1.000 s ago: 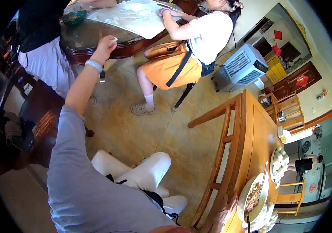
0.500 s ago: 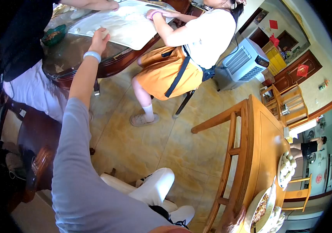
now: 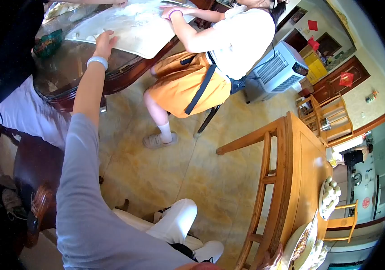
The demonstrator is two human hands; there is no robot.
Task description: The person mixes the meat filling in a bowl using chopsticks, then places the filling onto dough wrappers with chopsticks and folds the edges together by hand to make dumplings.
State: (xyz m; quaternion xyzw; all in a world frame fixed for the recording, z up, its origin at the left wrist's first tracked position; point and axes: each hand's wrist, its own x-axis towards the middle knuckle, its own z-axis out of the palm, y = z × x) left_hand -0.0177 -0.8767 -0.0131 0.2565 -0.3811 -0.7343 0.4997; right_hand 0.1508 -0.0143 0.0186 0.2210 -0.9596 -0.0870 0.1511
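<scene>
My left hand (image 3: 105,43), with a pale bracelet on its wrist, reaches to the near edge of a floured white board (image 3: 145,45) on the dark table. Its thumb and index finger look apart, and I make out nothing held between them. Small white dough pieces (image 3: 91,38) lie on the board just left of the fingers. At the bottom right, my right hand (image 3: 271,258) is partly cut off and blurred at the wooden table's edge. It is close beside a pale bowl of minced filling (image 3: 301,245) with a utensil in it; its fingers are unclear.
A plate of white dumplings (image 3: 330,196) and more white dumplings (image 3: 320,254) sit on the wooden table (image 3: 307,166). Across the board sits a person in an orange skirt (image 3: 192,87); another in dark clothing (image 3: 15,58) is at left. An air cooler (image 3: 275,69) stands behind.
The view has shifted slightly, and my left hand appears lower and further left on the board's edge. The white piece earlier seen at its fingertips no longer shows there.
</scene>
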